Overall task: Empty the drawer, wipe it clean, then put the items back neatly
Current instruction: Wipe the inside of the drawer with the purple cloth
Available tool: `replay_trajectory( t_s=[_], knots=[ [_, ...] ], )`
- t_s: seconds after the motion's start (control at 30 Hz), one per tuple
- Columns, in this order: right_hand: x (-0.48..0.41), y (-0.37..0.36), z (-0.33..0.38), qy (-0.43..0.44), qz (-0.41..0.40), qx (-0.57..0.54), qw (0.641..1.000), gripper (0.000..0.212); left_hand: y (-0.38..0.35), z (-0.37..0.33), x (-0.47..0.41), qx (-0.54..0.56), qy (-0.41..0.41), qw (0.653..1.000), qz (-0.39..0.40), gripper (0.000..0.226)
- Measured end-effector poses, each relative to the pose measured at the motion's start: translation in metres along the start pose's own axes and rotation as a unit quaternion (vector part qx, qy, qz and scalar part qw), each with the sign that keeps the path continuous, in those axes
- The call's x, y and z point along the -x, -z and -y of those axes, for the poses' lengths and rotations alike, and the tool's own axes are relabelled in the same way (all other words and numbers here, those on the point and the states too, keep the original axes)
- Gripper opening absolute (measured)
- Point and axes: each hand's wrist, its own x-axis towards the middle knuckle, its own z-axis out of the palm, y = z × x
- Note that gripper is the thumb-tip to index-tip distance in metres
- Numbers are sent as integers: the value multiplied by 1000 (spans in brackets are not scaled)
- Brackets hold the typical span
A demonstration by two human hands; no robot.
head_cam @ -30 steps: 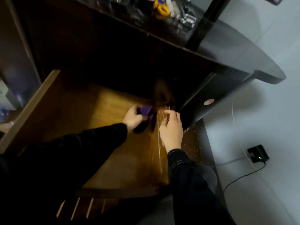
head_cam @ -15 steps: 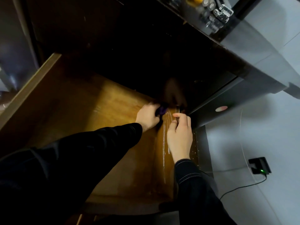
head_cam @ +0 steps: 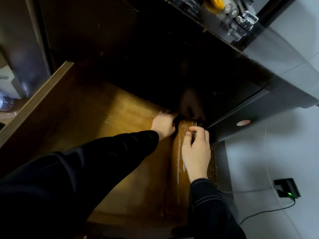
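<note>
At about two o'clock in the open drawer (head_cam: 43, 94), where its wooden floor runs under the dark table (head_cam: 172, 49), the left hand (head_cam: 164, 125) reaches into the shadowed back corner. Its fingers are curled round a small dark cloth (head_cam: 176, 121), whose colour the gloom swallows. Just beside it, toward four o'clock, the right hand (head_cam: 196, 150) pinches the top edge of the drawer's right wall between thumb and forefinger, seemingly to steady it. No items show on the visible floor, so I judge the emptying done and the wiping in hand, with the return of the items yet to come. Pale streaks (head_cam: 179, 145) run along the floor beside the right hand, and light specks (head_cam: 213, 167) lie along the right edge at five o'clock. A hasty sweep could drive those specks into the seam rather than lift them out. The corner is so dark that dirt there may simply be missed. A hard push toward twelve o'clock could slide the drawer inward and nip the right hand's fingers between wall and table frame, or knock the left knuckles on the underside. A jolt might also shake the small objects (head_cam: 241, 19) crowded near the table's edge at one o'clock, which I take for the drawer's contents, though I cannot tell.
</note>
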Motion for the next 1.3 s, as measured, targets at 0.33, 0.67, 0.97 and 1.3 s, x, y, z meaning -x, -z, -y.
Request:
replay_trajectory(
  t_s=[0.33,0.67,0.97,1.3],
  knots=[
    [1,3,6,-3,5,4,1000,21,19,6,11,-21,36,999,11,41],
    [0,-2,-1,3,-6,-19,1000,22,22,3,-1,-120,-38,990,59,52],
    [1,-1,-1,1,-18,-25,1000,25,14,-21,4,209,71,975,30,18],
    [1,-3,-3,-2,-18,-25,1000,25,24,-21,8,255,48,965,42,20]
  ],
)
